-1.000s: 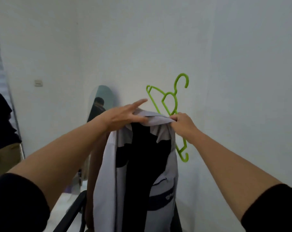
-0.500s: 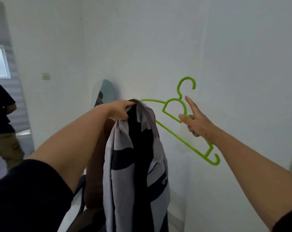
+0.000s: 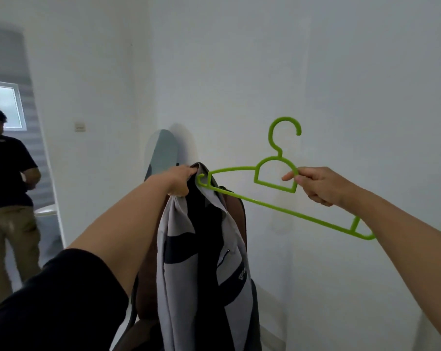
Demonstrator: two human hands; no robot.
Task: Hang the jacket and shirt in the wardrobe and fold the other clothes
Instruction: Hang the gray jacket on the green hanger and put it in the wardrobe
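Observation:
A grey and black jacket [image 3: 209,262] hangs down from my left hand [image 3: 180,182], which grips its collar at chest height. My right hand [image 3: 318,184] pinches a lime green plastic hanger [image 3: 275,177] at its middle, hook upward. The hanger tilts down to the right, and its left tip touches the jacket's collar beside my left hand. Whether the tip is inside the jacket I cannot tell.
White walls stand close ahead and to the right. A brown chair back [image 3: 239,214] is behind the jacket, with a rounded mirror [image 3: 163,150] against the wall. Another person [image 3: 9,188] stands at the left near a window [image 3: 4,107].
My right hand took hold of the hanger, leveled it hook-up and brought its left tip to the jacket collar. My left hand went from touching the collar to gripping it.

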